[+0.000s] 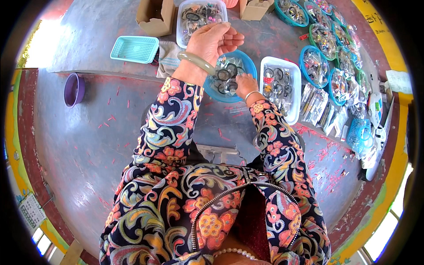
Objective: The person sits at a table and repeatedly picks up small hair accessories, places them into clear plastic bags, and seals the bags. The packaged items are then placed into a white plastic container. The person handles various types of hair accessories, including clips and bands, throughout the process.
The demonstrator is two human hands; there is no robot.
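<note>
A blue round basin [252, 63] sits in front of me, with clear plastic packets of black rings [226, 74] in it. My right hand [246, 86] reaches in over its right side, fingers bent and closed down at the packets; what the fingertips grip is hidden. My left hand [211, 43], with a pale bangle on the wrist, is raised between the basin and a white tray [180, 27] of mixed packets. Its fingers are loosely curved and apart from the thumb, with nothing visible in them. Right of the basin lies another white tray [295, 95], holding more bagged rings.
Several basins of packets [316, 66] crowd the right, near flat plastic packs [314, 106] and a blue basket [360, 134]. A turquoise basket [134, 49], a cloth [169, 57], a cardboard box [154, 20] and a purple bucket [74, 90] stand left. Red scraps litter the floor.
</note>
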